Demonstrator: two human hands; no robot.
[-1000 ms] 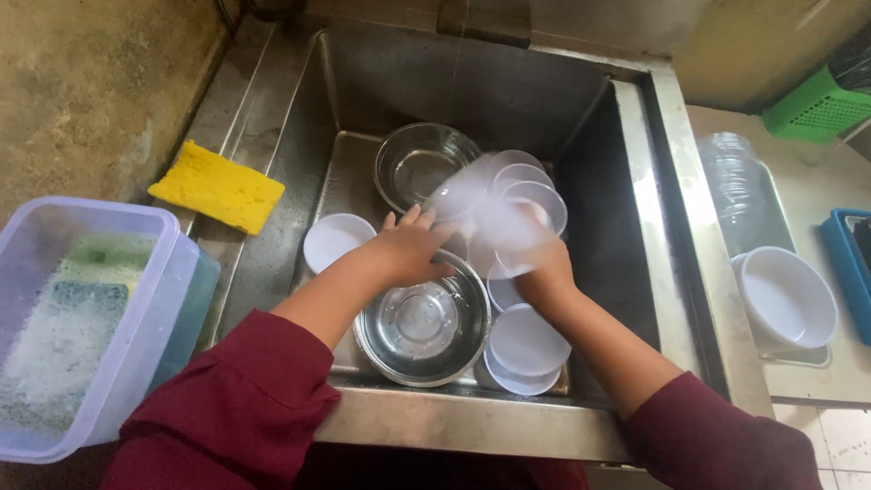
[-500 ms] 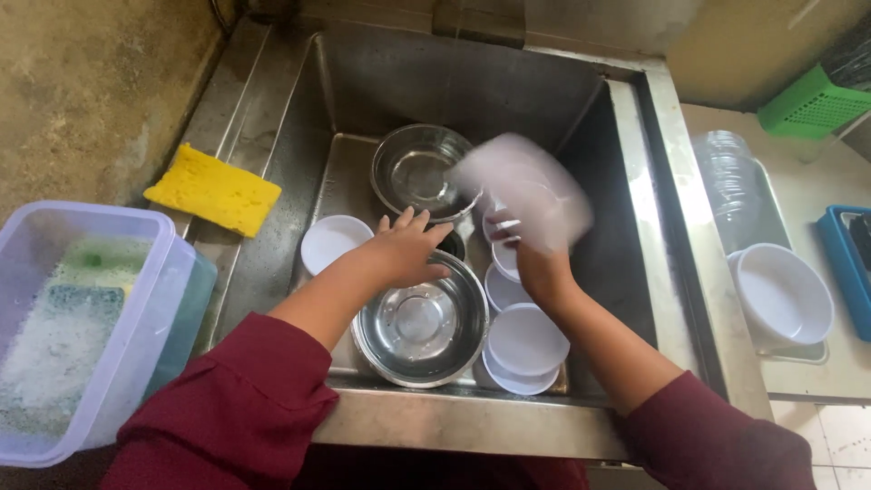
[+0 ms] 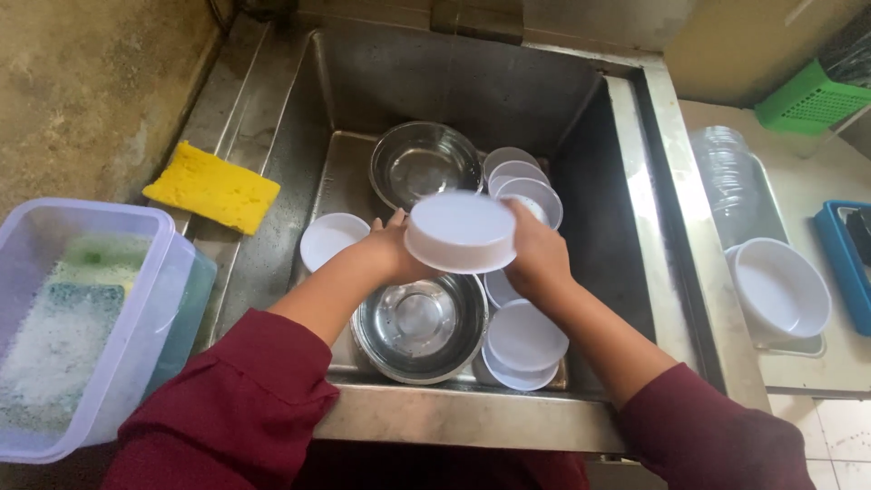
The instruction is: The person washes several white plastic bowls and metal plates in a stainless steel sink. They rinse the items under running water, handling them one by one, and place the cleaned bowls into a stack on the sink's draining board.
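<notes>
A steel sink (image 3: 626, 163) holds two metal bowls (image 3: 419, 325) and several small white bowls (image 3: 524, 338). A lilac tub (image 3: 136, 299) of soapy sponges sits on the left counter (image 3: 100, 100). Above the sink, left hand (image 3: 392, 254) and right hand (image 3: 537, 256) each grip one side of an upturned white bowl (image 3: 461, 231), fingers closed round it

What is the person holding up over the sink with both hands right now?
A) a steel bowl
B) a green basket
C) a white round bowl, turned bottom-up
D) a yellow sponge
C: the left hand and the right hand grip a white round bowl from either side, its flat base facing up, above the steel bowl in the sink; the yellow sponge lies untouched on the ledge.
</notes>
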